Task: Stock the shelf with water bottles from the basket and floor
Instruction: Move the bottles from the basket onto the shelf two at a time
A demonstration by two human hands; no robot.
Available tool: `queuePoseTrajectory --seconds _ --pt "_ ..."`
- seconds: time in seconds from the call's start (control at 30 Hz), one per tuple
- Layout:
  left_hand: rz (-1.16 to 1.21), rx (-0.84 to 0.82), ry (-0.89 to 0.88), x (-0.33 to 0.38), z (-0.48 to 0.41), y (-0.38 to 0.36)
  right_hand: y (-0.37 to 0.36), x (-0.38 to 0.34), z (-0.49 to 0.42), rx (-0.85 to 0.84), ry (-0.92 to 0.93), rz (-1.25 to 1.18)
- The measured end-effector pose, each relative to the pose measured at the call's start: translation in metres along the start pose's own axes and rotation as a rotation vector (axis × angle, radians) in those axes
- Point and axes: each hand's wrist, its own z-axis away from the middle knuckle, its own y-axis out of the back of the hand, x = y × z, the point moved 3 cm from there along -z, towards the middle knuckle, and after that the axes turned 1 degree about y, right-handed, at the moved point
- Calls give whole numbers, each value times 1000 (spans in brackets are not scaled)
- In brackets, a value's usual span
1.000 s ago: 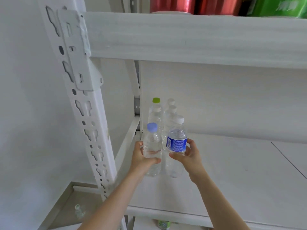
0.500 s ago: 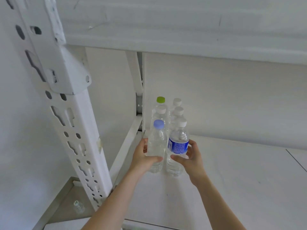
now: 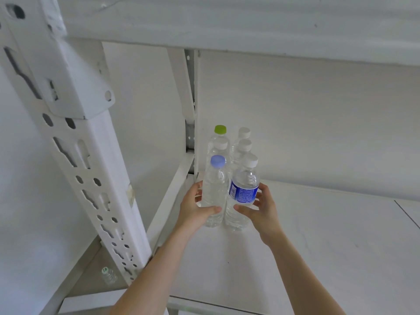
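Two clear water bottles stand side by side on the white shelf board (image 3: 318, 235) near its back left corner. My left hand (image 3: 193, 212) grips the blue-capped bottle (image 3: 214, 189) from the left. My right hand (image 3: 261, 209) curls round the blue-labelled, white-capped bottle (image 3: 244, 189) from the right, with its fingertips spread loosely. Behind them stand several more bottles in two rows, the farthest left one with a green cap (image 3: 220, 129), the others with white caps (image 3: 244, 133).
A white perforated upright post (image 3: 91, 178) rises at the left front. The underside of the shelf above (image 3: 250, 23) spans the top. One more bottle (image 3: 109, 275) stands on the floor below, left of the post. The shelf board runs bare to the right.
Both hands have pushed the two bottles a little deeper, up against the rows behind. The camera has moved closer and lower, so the upper shelf's cans are out of view.
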Motion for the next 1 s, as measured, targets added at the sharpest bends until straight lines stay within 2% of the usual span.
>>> queuePoseTrajectory --seconds 0.4,0.63,0.8,1.0 --pt "-95 -39 -31 5 10 2 0 -11 13 3 -33 64" --pt "-368 7 -120 8 39 10 14 -19 38 72 -19 152" --pt "-620 10 -243 -3 79 14 22 -22 79 107 74 371" --pt "-957 -32 -414 -23 151 13 29 -10 140 58 151 811"
